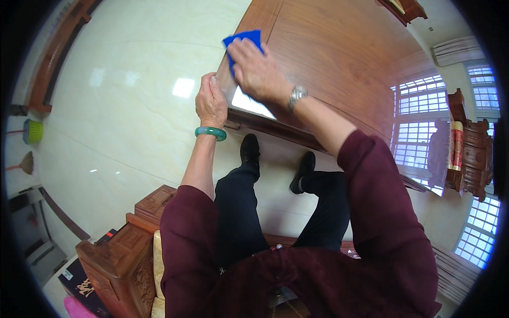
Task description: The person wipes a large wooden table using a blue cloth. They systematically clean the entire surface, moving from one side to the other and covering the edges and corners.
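Observation:
A folded blue cloth [251, 36] lies under the fingers of my right hand [258, 73], pressed on the left border of a glossy wooden table [330, 51]. That wrist wears a metal watch, and the hand looks slightly blurred. My left hand [212, 99] grips the near left corner of the tabletop, thumb on its upper side; a green bangle [210, 133] circles the wrist. Part of the cloth is hidden beneath my right palm. Bright window reflections show on the polished surface.
Beside my left arm stands a carved wooden armchair [119, 242] with a pale cushion [158, 262]. A dark box [79, 280] sits behind it. A green dustpan or bin [33, 132] and a brush [27, 163] are at far left. More carved furniture [475, 151] stands by the windows.

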{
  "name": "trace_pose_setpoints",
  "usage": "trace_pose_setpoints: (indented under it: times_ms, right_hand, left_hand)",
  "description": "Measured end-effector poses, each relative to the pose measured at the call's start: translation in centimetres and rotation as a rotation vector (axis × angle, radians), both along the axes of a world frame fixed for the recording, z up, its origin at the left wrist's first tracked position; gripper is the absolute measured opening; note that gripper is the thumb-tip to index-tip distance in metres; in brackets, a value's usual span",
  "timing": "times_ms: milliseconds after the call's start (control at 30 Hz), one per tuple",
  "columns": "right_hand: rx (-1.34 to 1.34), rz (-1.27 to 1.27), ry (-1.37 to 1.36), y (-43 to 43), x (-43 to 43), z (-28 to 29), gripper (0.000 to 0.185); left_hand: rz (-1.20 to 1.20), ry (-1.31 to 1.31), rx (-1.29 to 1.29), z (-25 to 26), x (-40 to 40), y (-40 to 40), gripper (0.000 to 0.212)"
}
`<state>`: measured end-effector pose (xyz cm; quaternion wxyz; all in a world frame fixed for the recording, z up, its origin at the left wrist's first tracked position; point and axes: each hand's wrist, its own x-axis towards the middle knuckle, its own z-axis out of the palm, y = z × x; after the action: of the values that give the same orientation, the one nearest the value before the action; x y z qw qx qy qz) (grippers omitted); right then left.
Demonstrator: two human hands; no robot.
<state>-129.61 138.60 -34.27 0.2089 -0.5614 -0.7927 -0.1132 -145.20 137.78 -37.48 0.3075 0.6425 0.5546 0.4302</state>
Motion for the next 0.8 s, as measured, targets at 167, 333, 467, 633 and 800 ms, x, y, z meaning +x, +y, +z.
trace_pose_setpoints:
  times_ms: [167,333,467,633,800]
  right_hand:
    - [-0.132,0.201,0.035,-4.4,-2.1,0.8,0.048]
    - [0.011,-0.029,-0.015,2.8,2.8,-0.1,0.041]
    - [-0.111,-0.292,0.065,7.2,5.2,1.0,0.040]
    - [0.025,-0.172,0.022,3.4,-1.0,-0.5,0.038]
    - [-0.016,-0.080,0.083,-5.0,-3.4,0.3,0.047]
  left_hand:
    - [0.054,-0.061,0.064,-1.3,0.0,0.0,0.034]
    - [0.052,-0.063,0.033,-0.8,0.3,-0.4,0.033]
    - [0.045,-0.064,0.039,-0.6,0.2,-0.5,0.037]
    - [0.033,-0.024,0.018,-0.6,-0.3,0.1,0.038]
    - [0.008,0.070,-0.048,-0.8,0.0,0.5,0.040]
